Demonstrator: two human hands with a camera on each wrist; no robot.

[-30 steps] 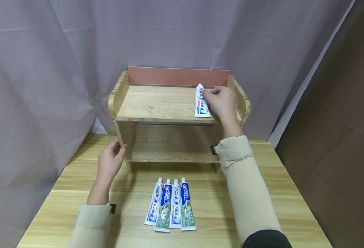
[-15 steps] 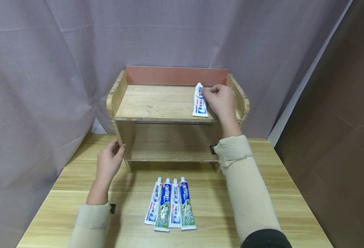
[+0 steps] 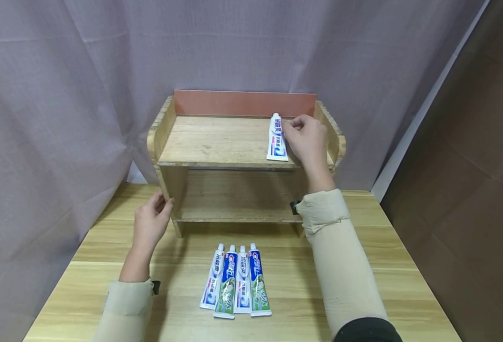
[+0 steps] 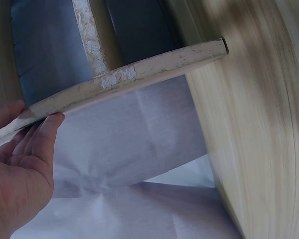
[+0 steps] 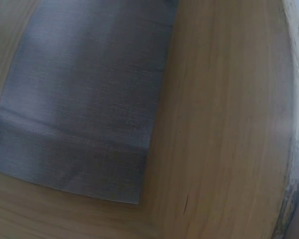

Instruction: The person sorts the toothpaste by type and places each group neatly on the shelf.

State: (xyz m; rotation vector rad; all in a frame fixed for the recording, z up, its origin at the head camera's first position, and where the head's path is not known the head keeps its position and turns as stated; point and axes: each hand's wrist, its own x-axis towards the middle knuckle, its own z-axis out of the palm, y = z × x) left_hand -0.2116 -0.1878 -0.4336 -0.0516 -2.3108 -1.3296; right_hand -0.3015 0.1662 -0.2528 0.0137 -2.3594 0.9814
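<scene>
A wooden two-tier shelf rack [image 3: 217, 142] stands on the table. On the right part of its top board lies a white and blue toothpaste tube [image 3: 277, 140], cap toward the back. My right hand [image 3: 307, 137] is just right of this tube, fingers loosely bent, the fingertips beside its edge; whether they touch it is unclear. My left hand [image 3: 152, 221] grips the front edge of the rack's left side panel [image 4: 139, 74], thumb on one face and fingers on the other in the left wrist view. The right wrist view shows almost nothing of the right hand.
Several toothpaste tubes lie side by side on the table before the rack: white ones [image 3: 243, 280] alternating with blue and green ones [image 3: 226, 285]. A reddish-brown strip [image 3: 245, 103] runs along the rack's back. Grey cloth [image 3: 63, 95] hangs behind.
My right fingertips, earlier overlapping the toothpaste tube on the top board, have drawn slightly right off it. The tube stays put. My left hand keeps its grip on the rack.
</scene>
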